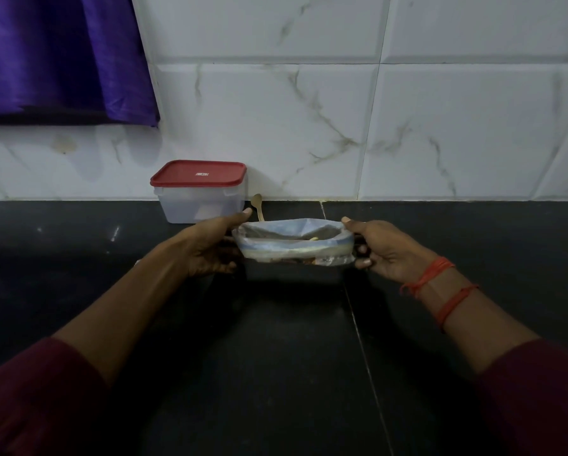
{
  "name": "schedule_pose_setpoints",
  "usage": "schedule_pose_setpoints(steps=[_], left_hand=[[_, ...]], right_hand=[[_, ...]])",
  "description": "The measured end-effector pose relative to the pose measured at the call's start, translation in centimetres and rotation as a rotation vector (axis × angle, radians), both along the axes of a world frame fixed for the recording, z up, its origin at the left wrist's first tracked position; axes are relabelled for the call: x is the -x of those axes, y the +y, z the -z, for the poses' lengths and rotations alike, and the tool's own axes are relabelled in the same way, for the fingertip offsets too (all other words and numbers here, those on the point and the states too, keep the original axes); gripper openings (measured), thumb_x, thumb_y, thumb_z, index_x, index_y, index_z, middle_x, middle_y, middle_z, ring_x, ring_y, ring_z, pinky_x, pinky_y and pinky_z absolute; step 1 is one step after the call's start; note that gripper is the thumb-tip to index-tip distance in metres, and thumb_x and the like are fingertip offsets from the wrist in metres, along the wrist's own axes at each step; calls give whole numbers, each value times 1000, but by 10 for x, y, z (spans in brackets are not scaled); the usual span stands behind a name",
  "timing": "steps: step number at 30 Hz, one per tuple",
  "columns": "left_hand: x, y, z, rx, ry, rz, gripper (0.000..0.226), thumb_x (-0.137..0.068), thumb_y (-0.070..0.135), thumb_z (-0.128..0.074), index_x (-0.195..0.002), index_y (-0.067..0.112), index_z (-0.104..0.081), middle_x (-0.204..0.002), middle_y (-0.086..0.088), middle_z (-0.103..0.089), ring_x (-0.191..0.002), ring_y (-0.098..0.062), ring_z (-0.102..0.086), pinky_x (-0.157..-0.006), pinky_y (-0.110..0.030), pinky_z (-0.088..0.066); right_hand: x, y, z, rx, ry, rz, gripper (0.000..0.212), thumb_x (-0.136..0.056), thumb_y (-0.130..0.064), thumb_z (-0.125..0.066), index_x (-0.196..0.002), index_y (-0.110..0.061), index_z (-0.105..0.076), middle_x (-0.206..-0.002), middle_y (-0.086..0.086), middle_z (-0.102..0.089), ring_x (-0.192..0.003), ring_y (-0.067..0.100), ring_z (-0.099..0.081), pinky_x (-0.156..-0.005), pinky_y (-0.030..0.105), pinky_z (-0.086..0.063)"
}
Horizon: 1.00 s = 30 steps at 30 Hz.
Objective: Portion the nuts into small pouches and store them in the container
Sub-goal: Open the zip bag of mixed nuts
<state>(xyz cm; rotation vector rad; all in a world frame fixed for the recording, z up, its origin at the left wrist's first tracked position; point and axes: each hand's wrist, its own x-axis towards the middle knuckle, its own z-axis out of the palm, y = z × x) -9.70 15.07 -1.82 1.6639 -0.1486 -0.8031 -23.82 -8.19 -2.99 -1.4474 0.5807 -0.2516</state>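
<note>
1. The tiled wall (440, 126) filled the upper half of the frame. A purple cloth (55, 54) hung at the upper left.
2. The black countertop (276, 357) filled the lower half. No small pouches were visible on it.
3. The container (198, 205) stood left of centre against the wall, with its red lid (198, 174) seated. What its cloudy body held could not be made out.
4. The plastic bag (295, 246) was at frame centre with its mouth spread open. The dark contents at its bottom were probably the nuts, but were too dim to confirm.
5. Your left hand (215, 246) gripped the bag's left edge and your right hand (384, 253) gripped its right edge. On each hand the thumb lay on top and the fingers curled beneath.
6. A spoon (257, 205) lay behind the bag, just right of the container.
7. Assessment: you were at an early stage. Portioning, opening the container and storing all appeared to remain.
</note>
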Motion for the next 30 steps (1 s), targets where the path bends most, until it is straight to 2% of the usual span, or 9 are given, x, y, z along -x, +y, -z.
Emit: schedule_pose_setpoints(steps=[4,7,10,14,18,21,24,27,30], left_hand=[[-8,8,1,-171,-78,112,46,-83,45,-70,-115,12,-65,-111,-12,-62,-88,-22,-56,-61,-31,-51],[-11,10,-3,-232,-94,146,39,-85,34,-71,-113,8,-65,-107,-12,-65,-79,-19,-62,-58,-32,-57],[-14,14,-11,-241,-97,168,46,-69,25,-77,-107,2,-68,-93,-18,-75,-70,-22,-73,-53,-30,-59],[-11,18,-14,-172,-53,203,45,-65,11,-77,-108,-2,-71,-97,-21,-75,-74,-24,-75,-55,-28,-60],[-5,11,-7,3,25,118,29,-79,-7,-64,-106,2,-65,-103,-21,-71,-85,-28,-74,-64,-35,-63],[-4,8,-4,160,135,-2,35,-88,-17,-50,-112,7,-56,-112,-21,-64,-93,-32,-68,-64,-40,-63],[-1,7,-3,187,180,-39,37,-87,-18,-45,-109,8,-59,-119,-22,-59,-97,-34,-65,-59,-39,-63],[-3,8,0,189,263,-72,51,-75,-19,-44,-112,11,-60,-120,-25,-56,-97,-38,-64,-59,-41,-62],[-3,8,2,174,297,-67,53,-71,-20,-40,-104,16,-60,-116,-26,-57,-95,-38,-64,-60,-42,-61]], right_hand=[[3,-5,2,227,107,-106,30,-97,-38,-63,-82,-12,-63,-62,0,-50,-49,7,-39,-40,21,-33],[7,-11,-5,345,219,-202,16,-91,-28,-73,-92,-12,-70,-62,0,-64,-50,6,-55,-44,21,-49],[6,-15,-11,315,219,-157,14,-83,-14,-80,-89,-4,-72,-60,7,-71,-49,8,-66,-44,20,-53],[7,-14,-9,187,165,-132,19,-82,3,-76,-100,2,-70,-68,11,-74,-55,14,-72,-47,22,-56],[6,-10,-6,-14,88,-104,25,-87,8,-68,-102,-11,-63,-75,9,-76,-59,16,-73,-49,27,-58],[6,-8,-1,-201,72,-22,37,-89,15,-58,-101,-19,-49,-83,13,-71,-58,22,-72,-49,37,-61],[7,-6,4,-372,75,-2,41,-89,21,-47,-95,-19,-46,-88,17,-67,-72,28,-70,-57,46,-61],[7,-4,6,-398,118,-7,33,-90,21,-40,-76,-8,-50,-71,15,-68,-66,27,-70,-54,42,-61],[5,-4,7,-401,124,-2,32,-91,16,-35,-71,-2,-53,-79,15,-64,-76,26,-65,-50,35,-60]])
